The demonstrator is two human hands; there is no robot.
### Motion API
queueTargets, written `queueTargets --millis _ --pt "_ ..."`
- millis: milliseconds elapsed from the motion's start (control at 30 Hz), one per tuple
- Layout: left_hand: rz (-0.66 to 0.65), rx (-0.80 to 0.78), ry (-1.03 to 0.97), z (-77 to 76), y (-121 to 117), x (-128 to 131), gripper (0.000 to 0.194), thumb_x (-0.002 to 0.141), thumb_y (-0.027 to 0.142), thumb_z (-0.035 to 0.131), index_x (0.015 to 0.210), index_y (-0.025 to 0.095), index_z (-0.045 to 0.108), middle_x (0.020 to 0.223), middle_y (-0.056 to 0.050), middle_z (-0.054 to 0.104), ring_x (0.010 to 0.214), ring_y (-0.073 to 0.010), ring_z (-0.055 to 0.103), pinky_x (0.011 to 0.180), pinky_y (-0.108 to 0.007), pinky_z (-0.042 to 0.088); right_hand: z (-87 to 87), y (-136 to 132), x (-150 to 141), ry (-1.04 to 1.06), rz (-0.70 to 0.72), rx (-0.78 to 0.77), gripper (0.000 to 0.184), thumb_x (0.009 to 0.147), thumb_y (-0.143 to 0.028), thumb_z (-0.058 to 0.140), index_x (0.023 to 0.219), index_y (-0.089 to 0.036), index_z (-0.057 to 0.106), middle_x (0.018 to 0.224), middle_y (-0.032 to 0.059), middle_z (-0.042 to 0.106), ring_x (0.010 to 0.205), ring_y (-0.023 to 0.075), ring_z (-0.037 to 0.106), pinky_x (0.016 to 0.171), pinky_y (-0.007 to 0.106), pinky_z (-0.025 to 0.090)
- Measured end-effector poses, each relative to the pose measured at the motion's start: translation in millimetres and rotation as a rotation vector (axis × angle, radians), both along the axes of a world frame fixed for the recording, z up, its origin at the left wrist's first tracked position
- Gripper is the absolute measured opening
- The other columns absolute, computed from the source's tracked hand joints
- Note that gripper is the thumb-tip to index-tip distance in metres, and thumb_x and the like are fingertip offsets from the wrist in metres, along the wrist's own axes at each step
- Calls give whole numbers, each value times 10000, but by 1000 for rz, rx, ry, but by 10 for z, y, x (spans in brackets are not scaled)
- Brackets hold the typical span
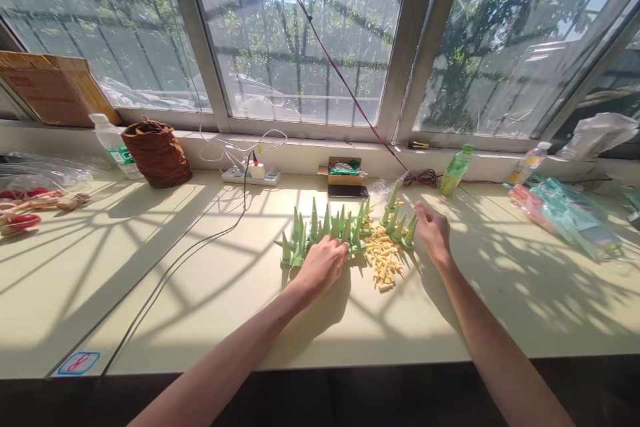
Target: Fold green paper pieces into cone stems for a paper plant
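Many pale green pointed cones [313, 217] stand upright in a crowded group on the table. My left hand [325, 261] reaches into the near side of this group with its fingers curled closed; what they grip is hidden behind the hand. To the right, a smaller cluster of the same cones [393, 203] stands apart. My right hand [434, 230] is closed there, its fingertips pinched at the tip of the rightmost green cone [411, 232]. Between the hands lies a loose heap of small yellow pointed pieces [385, 260], some reaching back among the cones.
Behind the cones are a small open cardboard box [346, 179], a dark phone-like slab [347, 191] and a green bottle [456, 170]. A power strip [251, 177] trails black cables across the left. Brown pouch [157, 153] at left; plastic bags [565, 213] at right.
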State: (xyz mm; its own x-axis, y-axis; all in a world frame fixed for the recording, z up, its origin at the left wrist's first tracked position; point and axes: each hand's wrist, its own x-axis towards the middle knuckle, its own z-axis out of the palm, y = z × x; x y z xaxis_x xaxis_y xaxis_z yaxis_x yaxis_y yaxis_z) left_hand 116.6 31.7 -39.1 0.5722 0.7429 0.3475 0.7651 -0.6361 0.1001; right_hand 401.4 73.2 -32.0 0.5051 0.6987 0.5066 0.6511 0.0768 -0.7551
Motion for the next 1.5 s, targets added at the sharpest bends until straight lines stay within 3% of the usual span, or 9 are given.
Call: queueTargets --millis 167,267,333,500,700,867,1133,1400,1500 --pt "-56 34 -65 5 -30 16 204 968 176 485 947 132 683 837 -93 657 786 -218 532 587 -285 408 120 -121 -162 -46 -140 199 381 903 -461 432 886 -143 641 760 90 648 671 199 558 672 318 430" --pt "-71 48 -134 22 -42 18 234 979 176 453 906 142 672 827 -87 629 776 -206 526 602 -284 419 144 -245 -343 -105 -83 287 317 923 -404 416 908 -164 622 839 86 662 693 184 570 680 296 454" --pt "-69 52 -199 34 -46 16 250 984 172 431 900 141 665 818 -82 613 759 -198 531 612 -286 431 140 -338 -490 -169 32 286 287 930 -393 435 837 -189 614 738 48 631 627 170 538 664 293 455" --pt "-72 23 -418 47 -35 14 226 998 201 424 974 143 641 877 -70 639 700 -153 591 640 -278 490 58 -489 -810 -274 566 151 299 949 -385 470 760 -212 624 657 23 615 561 149 540 580 277 451" --pt "-83 -30 -711 58 -21 23 189 979 242 497 1118 143 579 922 -62 672 692 -130 643 593 -244 544 -43 -496 -890 -364 823 59 247 893 -393 613 1023 -190 667 736 23 627 601 136 562 603 268 467" --pt "-106 -118 -887 103 -64 32 180 942 226 548 1115 178 542 812 -12 629 647 -118 644 517 -203 542 -33 -487 -849 -438 865 26 300 862 -382 652 1081 -177 652 756 21 590 634 142 544 612 273 463" --pt "-114 -239 -1091 122 -61 71 268 914 280 600 1136 208 467 768 21 593 614 -118 627 495 -207 522 -109 -455 -891 -446 897 28 203 861 -296 633 1036 -195 646 712 3 564 603 137 514 580 265 435" --pt "-108 -385 -1047 105 -45 62 227 900 379 611 843 164 570 752 -16 614 577 -115 592 485 -216 485 -66 -517 -945 -311 879 65 180 848 -355 666 949 -207 648 681 -2 597 557 126 518 549 258 439" --pt "-111 -422 -994 124 -58 68 219 887 378 627 866 160 616 788 -33 657 634 -135 622 518 -222 500 -34 -537 -953 -316 878 67 170 850 -346 667 934 -199 656 654 -10 583 546 124 505 550 260 433"
